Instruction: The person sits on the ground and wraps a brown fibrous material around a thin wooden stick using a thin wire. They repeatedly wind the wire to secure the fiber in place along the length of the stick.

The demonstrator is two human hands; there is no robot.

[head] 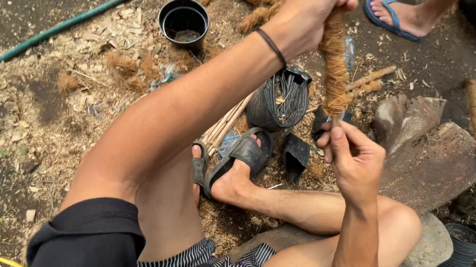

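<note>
Head view, left hand [312,1] gripping the top of a coir-wrapped stick [334,66] held upright above the knees, right hand [355,159] fingers apparently pinching its lower end, wire coil [279,98] on the ground behind.

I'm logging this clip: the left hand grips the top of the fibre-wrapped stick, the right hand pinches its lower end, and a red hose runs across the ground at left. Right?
Not quite. The hose is green, not red, as the head view shows. The rest holds: the left hand grips the top of the fibre-wrapped stick, and the right hand pinches its lower end.
</note>
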